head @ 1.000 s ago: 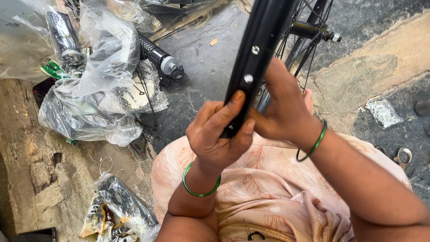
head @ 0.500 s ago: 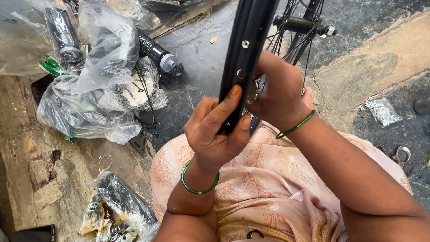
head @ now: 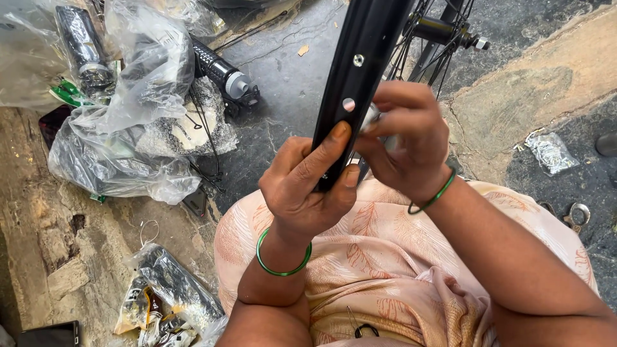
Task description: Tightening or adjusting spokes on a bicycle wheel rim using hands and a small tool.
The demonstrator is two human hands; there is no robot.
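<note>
Far left, clear plastic bags [head: 122, 138] of dark parts lie heaped on the concrete floor [head: 289, 71], a black cylindrical part with a grey end [head: 225, 72] poking out beside them; another small bag of packets [head: 164, 299] sits lower left.

Centre: left hand [head: 308, 186], green bangle at the wrist, is closed round the lower stretch of the black wheel rim [head: 360, 71], thumb laid up along its face, fingers wrapped behind. The rim stands nearly upright over the person's lap, on peach patterned cloth [head: 385, 257], running up out of frame. Two spoke holes show in its inner face.

Right hand [head: 405, 138] is curled against the rim's right edge, fingertips pinched on something small and silvery; what it is, cannot tell. Spokes and hub axle [head: 447, 32] show behind.

Judgement: rim looks stiff metal, light for its size, smooth painted face likely slippery, so wrapping the edges as the left hand does suits best. Thin spokes would bend; poor place to grip.

Far right: small crumpled bag [head: 549, 153], metal ring [head: 578, 213] on the floor.
</note>
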